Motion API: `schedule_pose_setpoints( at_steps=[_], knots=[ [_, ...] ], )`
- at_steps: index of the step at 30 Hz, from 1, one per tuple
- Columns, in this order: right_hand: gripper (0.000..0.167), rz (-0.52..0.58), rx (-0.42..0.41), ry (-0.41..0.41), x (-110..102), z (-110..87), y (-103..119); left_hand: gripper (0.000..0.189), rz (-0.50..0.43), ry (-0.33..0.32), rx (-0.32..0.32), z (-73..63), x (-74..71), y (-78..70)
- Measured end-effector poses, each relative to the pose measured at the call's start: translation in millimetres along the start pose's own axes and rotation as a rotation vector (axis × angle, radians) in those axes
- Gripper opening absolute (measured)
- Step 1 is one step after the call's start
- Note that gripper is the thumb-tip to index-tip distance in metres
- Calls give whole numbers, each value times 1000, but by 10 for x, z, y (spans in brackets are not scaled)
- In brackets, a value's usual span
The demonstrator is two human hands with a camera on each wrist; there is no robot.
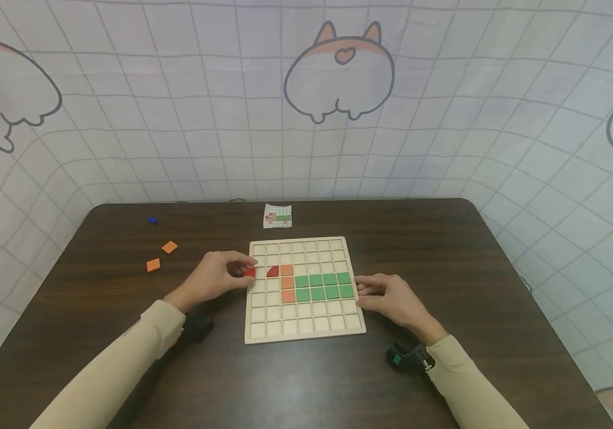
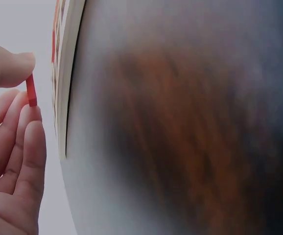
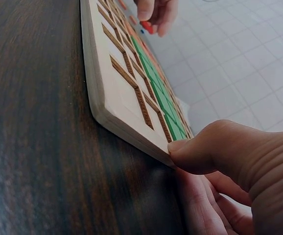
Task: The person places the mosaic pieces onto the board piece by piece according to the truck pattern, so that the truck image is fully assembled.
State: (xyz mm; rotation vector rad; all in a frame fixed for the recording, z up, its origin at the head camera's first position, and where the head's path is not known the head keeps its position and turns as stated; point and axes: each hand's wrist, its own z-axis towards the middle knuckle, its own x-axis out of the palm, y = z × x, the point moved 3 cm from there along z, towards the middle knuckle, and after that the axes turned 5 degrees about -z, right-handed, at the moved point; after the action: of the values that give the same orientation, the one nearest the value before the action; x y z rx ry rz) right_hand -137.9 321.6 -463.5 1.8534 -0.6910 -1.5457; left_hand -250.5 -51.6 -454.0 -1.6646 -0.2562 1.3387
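Observation:
A pale wooden grid board [image 1: 306, 325] lies on the dark table. Green square tiles [image 1: 324, 286] fill two rows of cells toward its right side, beside a short column of orange tiles [image 1: 288, 283]. Left of that column sits a dark red rounded piece [image 1: 273, 272]. My left hand [image 1: 212, 277] pinches a thin red piece [image 2: 31, 90] between thumb and fingertips, over the board's left edge. At the right edge, my right hand [image 1: 392, 298] grips the board, its thumb [image 3: 190, 152] on the rim and the other fingers against the side, partly hidden.
Two loose orange squares, a farther one [image 1: 170, 247] and a nearer one [image 1: 153, 265], lie on the table at the left. Behind them is a small blue piece [image 1: 152, 220]. A printed pattern card [image 1: 277, 223] lies beyond the board, before a white grid-patterned curtain [image 1: 231, 137].

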Motion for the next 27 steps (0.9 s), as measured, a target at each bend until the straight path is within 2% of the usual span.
schedule_pose_setpoints(
  at_steps=[8, 13, 27],
  knots=[
    [54, 7, 9, 4, -2, -8, 11, 34, -28, 71, 32, 7, 65, -51],
    [55, 1, 4, 5, -9, -10, 18, 35, -5, 115, 33, 13, 83, -103],
    [55, 9, -1, 2, -13, -7, 21, 33, 31, 159, 41, 35, 104, -150]
  ],
)
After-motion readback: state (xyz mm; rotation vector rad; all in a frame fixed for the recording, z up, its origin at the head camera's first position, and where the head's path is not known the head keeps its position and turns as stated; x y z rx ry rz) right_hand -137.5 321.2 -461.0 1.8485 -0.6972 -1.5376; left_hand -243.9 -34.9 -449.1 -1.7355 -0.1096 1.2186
